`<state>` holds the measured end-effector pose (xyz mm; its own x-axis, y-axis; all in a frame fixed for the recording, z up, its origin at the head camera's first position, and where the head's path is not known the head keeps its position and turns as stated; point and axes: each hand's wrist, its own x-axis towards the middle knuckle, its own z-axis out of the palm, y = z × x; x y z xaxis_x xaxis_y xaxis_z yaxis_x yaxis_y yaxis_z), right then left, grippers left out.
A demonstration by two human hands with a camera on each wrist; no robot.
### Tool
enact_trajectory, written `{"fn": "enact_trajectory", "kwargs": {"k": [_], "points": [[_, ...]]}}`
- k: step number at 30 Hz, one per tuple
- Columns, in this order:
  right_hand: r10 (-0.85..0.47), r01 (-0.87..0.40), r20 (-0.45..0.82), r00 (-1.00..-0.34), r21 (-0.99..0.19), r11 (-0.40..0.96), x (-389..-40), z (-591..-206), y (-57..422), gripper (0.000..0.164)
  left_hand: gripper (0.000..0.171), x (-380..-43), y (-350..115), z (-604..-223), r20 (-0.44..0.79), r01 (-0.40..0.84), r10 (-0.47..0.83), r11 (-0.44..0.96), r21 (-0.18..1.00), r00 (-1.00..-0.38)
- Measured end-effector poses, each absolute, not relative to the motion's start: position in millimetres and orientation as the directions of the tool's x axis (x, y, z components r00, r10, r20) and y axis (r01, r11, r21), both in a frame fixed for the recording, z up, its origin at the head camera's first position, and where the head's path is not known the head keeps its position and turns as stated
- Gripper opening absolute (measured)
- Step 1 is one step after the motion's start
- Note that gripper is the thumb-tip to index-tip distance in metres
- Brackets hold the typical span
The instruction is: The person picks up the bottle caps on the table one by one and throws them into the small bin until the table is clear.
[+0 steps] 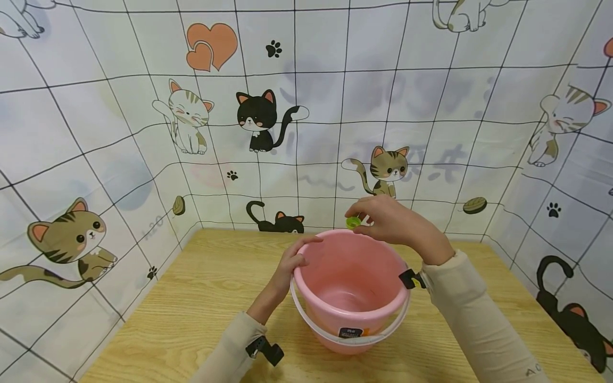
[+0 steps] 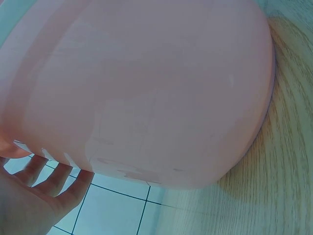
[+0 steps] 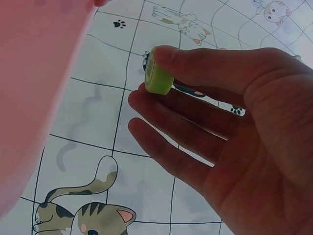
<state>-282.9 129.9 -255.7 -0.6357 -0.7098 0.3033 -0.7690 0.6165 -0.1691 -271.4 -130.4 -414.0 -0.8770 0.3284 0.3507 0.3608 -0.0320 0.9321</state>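
Observation:
A pink bucket (image 1: 351,276) with a white handle (image 1: 330,335) stands upright on the table. My left hand (image 1: 289,260) grips its rim on the left side; in the left wrist view the fingers (image 2: 56,178) lie against the outer wall. Above the far right part of the rim, my right hand (image 1: 390,221) pinches a small green bottle cap (image 1: 353,222) between thumb and index finger. The right wrist view shows the cap (image 3: 159,76) edge-on at the fingertips, with the other fingers stretched out loosely. Inside the bucket, the visible floor is bare pink plastic.
The wood-grain table (image 1: 215,298) extends around the bucket on both sides. Behind it and at both sides hangs a white gridded sheet (image 1: 316,96) printed with cartoon cats. Each sleeve carries a black wrist camera mount (image 1: 265,350).

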Motion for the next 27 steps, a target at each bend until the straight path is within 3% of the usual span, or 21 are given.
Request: {"fn": "enact_trajectory", "kwargs": {"k": [27], "points": [[-0.712, -0.768, 0.296, -0.637, -0.169, 0.617, -283.6, -255.4, 129.4, 0.026, 0.062, -271.2, -130.4, -412.7, 0.357, 0.36, 0.326, -0.052, 0.931, -0.875]]}}
